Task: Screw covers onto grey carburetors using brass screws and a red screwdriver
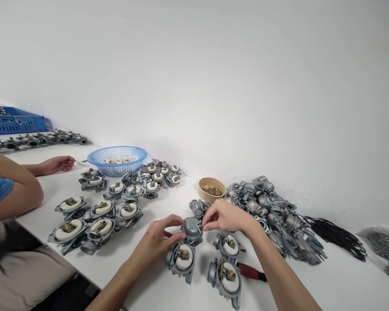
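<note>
A grey metal carburetor [192,227] with its domed bowl facing up is in front of me. My left hand [158,239] grips its left side between thumb and fingers. On the other side, my right hand [223,216] is closed in a pinch at the bowl's edge; whatever is between its fingertips is too small to make out. Just below stands an open carburetor [180,260] with a white float and brass parts. Two more open carburetors, one nearer [228,278] and one behind it [227,245], stand under my right wrist.
A round tub [212,181] of small brass-coloured screws stands behind my hands. To the right are a heap of metal bowls [269,201], black cords [335,233] and a red-and-black handle [248,271]. At left are open carburetors [100,229], a blue basket [116,152] and a co-worker's arm [16,190].
</note>
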### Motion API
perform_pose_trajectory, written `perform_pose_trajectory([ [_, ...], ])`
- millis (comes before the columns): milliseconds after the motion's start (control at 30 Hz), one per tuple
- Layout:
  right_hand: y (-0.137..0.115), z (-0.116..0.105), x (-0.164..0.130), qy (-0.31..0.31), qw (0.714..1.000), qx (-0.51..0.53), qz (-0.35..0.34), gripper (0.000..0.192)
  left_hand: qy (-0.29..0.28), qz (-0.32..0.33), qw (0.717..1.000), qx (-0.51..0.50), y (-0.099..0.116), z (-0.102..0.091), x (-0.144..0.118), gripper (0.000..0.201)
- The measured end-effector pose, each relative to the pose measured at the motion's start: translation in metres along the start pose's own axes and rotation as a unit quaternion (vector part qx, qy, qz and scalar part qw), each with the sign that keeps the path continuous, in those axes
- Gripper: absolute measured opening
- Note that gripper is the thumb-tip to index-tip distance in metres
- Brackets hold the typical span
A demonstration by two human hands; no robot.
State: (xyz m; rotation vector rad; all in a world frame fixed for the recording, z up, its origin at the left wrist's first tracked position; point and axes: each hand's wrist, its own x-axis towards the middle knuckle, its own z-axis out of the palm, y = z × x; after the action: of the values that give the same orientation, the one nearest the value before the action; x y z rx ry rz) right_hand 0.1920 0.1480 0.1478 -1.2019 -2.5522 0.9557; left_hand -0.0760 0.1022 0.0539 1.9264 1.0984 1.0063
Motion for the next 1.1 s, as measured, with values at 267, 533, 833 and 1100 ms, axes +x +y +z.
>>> perform_pose_trajectory([
  [267,-0.005,0.001,0.0,-0.012,1.0,-0.001,-0.017,0.015,0.003,-0.017,1.0,-0.002,0.005,0.0,0.003,0.034],
  [533,-0.001,-0.002,-0.002,0.017,1.0,-0.013,-0.009,0.019,-0.055,-0.043,0.996,0.053,0.026,-0.001,0.012,0.053],
  [833,-0.002,0.002,0.0,0.055,0.997,-0.043,-0.018,0.053,-0.167,0.036,0.972,0.162,0.035,-0.011,0.047,0.088],
  [1100,-0.003,0.007,0.005,0.057,0.998,-0.028,-0.028,0.04,-0.141,0.072,0.979,0.132,0.014,-0.006,0.049,0.084],
])
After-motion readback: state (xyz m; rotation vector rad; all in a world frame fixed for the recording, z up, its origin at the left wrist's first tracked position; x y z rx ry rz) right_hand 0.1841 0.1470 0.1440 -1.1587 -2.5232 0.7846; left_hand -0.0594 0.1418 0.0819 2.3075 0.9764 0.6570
